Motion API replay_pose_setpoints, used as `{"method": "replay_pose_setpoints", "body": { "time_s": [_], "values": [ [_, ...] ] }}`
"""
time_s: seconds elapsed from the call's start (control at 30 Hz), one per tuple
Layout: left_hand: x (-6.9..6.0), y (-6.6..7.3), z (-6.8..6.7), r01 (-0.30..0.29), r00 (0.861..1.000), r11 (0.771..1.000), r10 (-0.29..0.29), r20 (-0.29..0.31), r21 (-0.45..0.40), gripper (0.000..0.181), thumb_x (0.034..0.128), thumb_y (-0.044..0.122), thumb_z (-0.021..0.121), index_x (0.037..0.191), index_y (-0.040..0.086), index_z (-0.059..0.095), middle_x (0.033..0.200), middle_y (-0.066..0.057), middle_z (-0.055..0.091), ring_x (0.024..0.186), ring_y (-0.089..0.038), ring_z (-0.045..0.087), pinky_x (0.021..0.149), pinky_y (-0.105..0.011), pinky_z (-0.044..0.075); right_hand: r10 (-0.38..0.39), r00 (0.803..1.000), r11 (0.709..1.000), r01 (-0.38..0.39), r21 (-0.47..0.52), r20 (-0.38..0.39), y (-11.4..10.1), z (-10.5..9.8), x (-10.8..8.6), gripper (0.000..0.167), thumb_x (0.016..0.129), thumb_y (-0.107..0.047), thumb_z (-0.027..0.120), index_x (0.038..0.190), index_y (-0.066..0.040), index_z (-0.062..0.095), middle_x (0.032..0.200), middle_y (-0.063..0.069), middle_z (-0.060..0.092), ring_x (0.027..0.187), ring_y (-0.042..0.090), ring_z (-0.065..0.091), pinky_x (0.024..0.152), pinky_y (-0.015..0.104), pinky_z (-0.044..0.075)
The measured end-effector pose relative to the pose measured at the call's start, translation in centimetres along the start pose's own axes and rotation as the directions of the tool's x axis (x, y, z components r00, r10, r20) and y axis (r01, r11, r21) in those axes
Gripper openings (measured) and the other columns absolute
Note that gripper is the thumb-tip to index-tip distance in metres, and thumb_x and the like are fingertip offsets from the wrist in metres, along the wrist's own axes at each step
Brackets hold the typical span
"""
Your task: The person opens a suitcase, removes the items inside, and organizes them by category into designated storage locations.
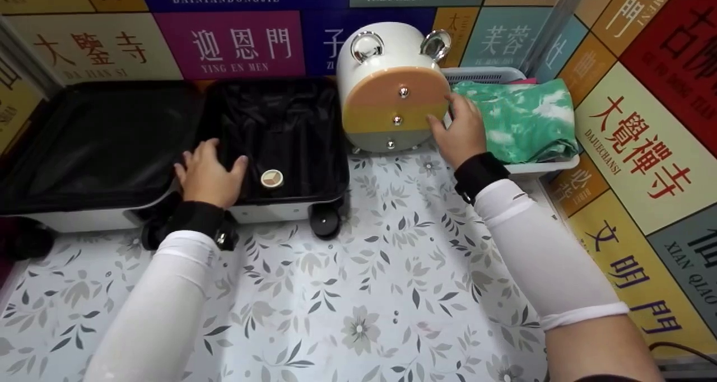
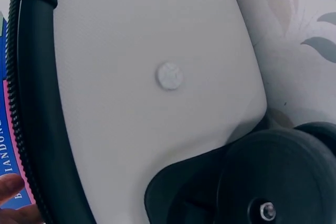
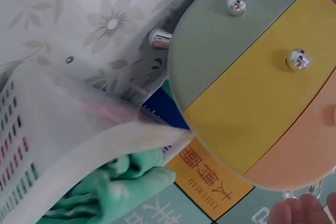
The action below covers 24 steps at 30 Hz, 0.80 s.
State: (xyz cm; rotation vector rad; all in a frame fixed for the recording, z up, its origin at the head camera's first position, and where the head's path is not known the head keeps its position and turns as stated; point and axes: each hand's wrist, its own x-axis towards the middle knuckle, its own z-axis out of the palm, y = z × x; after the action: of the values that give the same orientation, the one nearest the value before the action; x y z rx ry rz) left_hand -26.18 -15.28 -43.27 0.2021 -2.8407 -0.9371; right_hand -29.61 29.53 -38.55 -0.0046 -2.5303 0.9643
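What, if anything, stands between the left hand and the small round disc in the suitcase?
Nothing visible does. In the head view, only black lining of the open suitcase shows between the left hand and the disc, to the hand's right. The drawer box stands beyond the disc, off that path.

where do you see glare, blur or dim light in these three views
Head view: bright sheen on the patterned tablecloth, highlights on the glossy round cabinet; right wrist view: basket and green cloth look smeared, the cabinet's front crisper; left wrist view: muted light, no strong glare on the suitcase.
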Motion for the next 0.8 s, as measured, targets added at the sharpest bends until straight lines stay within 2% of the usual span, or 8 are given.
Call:
{"method": "replay_pose_setpoints", "body": {
  "time_s": [0.17, 0.4, 0.63, 0.8],
  "values": [
    [0.0, 0.4, 0.3, -0.014, 1.000, 1.000, 0.014, 0.002, -0.005, 0.076, 0.1035, 0.047, 0.059, 0.161, 0.004, 0.035, 0.169, -0.026, 0.031, 0.157, -0.060, 0.011, 0.128, -0.070, -0.002, 0.003, 0.999, 1.000, -0.003, 0.013, 0.047, -1.1, 0.8, 0.4, 0.053, 0.100, -0.022, 0.073, 0.147, -0.002, 0.057, 0.149, 0.018, 0.060, 0.136, 0.037, 0.057, 0.118, 0.046, 0.045],
    [-0.1, 0.8, 0.6, -0.018, 1.000, 1.000, 0.018, 0.014, 0.001, 0.076, 0.1026, 0.045, 0.061, 0.161, 0.004, 0.036, 0.170, -0.026, 0.030, 0.157, -0.060, 0.011, 0.128, -0.070, -0.003, -0.040, 0.997, 0.999, 0.041, -0.013, 0.073, -2.3, 2.2, 1.3, 0.047, 0.100, -0.022, 0.073, 0.142, -0.004, 0.063, 0.142, 0.017, 0.066, 0.130, 0.035, 0.062, 0.113, 0.045, 0.049],
    [-0.2, 1.1, 0.7, -0.023, 0.999, 1.000, 0.023, 0.026, 0.004, 0.076, 0.1025, 0.046, 0.061, 0.161, 0.004, 0.036, 0.170, -0.026, 0.029, 0.157, -0.060, 0.011, 0.129, -0.069, -0.004, 0.006, 0.996, 1.000, -0.005, -0.017, 0.085, -2.9, 3.2, 1.9, 0.045, 0.100, -0.024, 0.073, 0.142, -0.008, 0.065, 0.132, 0.017, 0.068, 0.125, 0.031, 0.064, 0.109, 0.043, 0.051],
    [-0.4, 1.2, 0.9, -0.029, 0.999, 1.000, 0.029, 0.028, 0.009, 0.076, 0.1024, 0.046, 0.061, 0.161, 0.005, 0.036, 0.170, -0.026, 0.029, 0.157, -0.059, 0.012, 0.129, -0.069, -0.004, -0.001, 0.997, 1.000, 0.002, -0.015, 0.075, -3.3, 3.9, 2.6, 0.041, 0.101, -0.022, 0.072, 0.138, -0.006, 0.066, 0.129, 0.017, 0.069, 0.121, 0.031, 0.064, 0.108, 0.042, 0.050]
  ]
}}
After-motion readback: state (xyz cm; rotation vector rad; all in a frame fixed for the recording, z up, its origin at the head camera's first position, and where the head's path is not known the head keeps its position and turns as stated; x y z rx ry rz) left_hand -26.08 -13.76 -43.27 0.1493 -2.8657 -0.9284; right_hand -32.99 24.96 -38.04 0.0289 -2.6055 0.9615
